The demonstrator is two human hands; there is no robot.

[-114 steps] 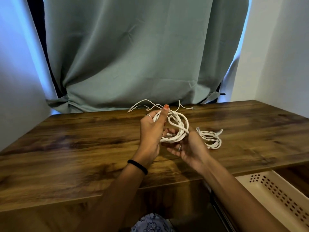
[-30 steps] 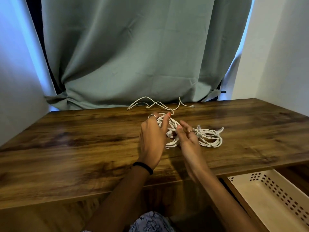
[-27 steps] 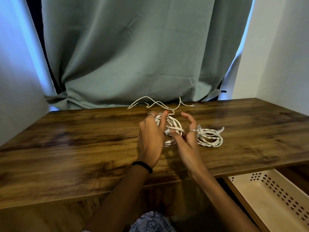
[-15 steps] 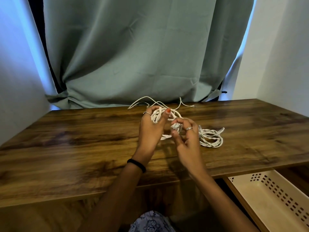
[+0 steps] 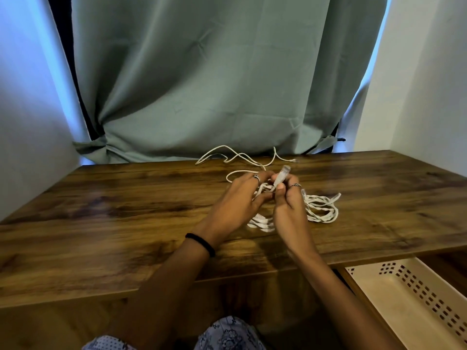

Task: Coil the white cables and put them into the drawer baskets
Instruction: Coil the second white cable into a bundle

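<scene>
A coil of white cable [image 5: 262, 222] hangs between my hands just above the wooden table [image 5: 126, 210]. My left hand [image 5: 237, 198] grips the coil, fingers wrapped around its loops. My right hand [image 5: 288, 200] pinches the cable's plug end [image 5: 281, 176], which points up. A second white coil [image 5: 322, 207] lies on the table right of my hands. A loose white cable [image 5: 235, 156] trails along the table's back edge. A cream perforated drawer basket [image 5: 414, 299] stands pulled out at the lower right.
A green curtain [image 5: 214, 79] hangs behind the table. White walls [image 5: 429, 84] close in on both sides. My lap in patterned fabric [image 5: 227, 334] shows at the bottom.
My right hand has pulled the plug end out of the coil and raised it. The coil has dropped lower toward the table, with my left hand still on it.
</scene>
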